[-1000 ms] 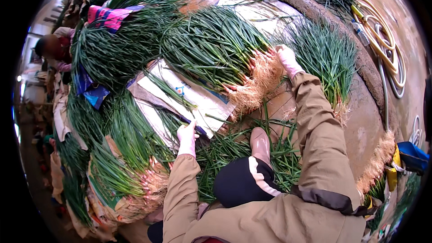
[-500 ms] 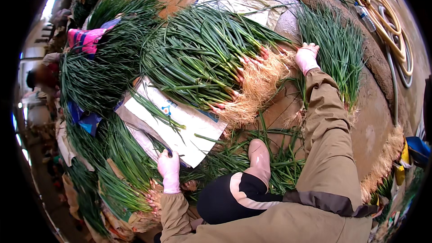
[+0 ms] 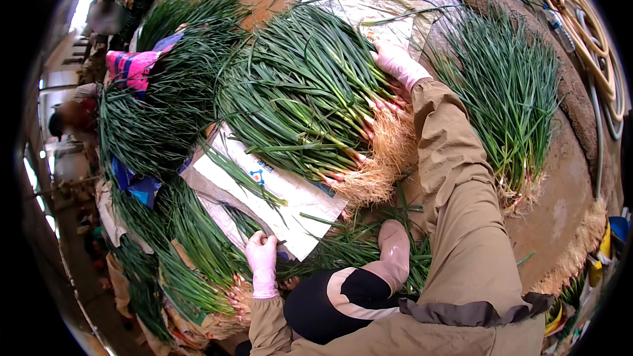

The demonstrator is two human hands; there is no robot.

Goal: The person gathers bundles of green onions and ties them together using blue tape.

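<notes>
While the right hand [image 3: 397, 60] lies flat, fingers spread, on the big bundle of long green scallions with pale hairy roots [image 3: 310, 99], the left hand [image 3: 262, 258] is closed on the edge of the white woven plastic sack [image 3: 277, 191] spread under that bundle on the ground. Judgement: press near the root ends, keep stalks aligned, pull sack evenly. More scallion heaps [image 3: 508, 92] lie just beside; boot toe [image 3: 394, 244] near sack.
</notes>
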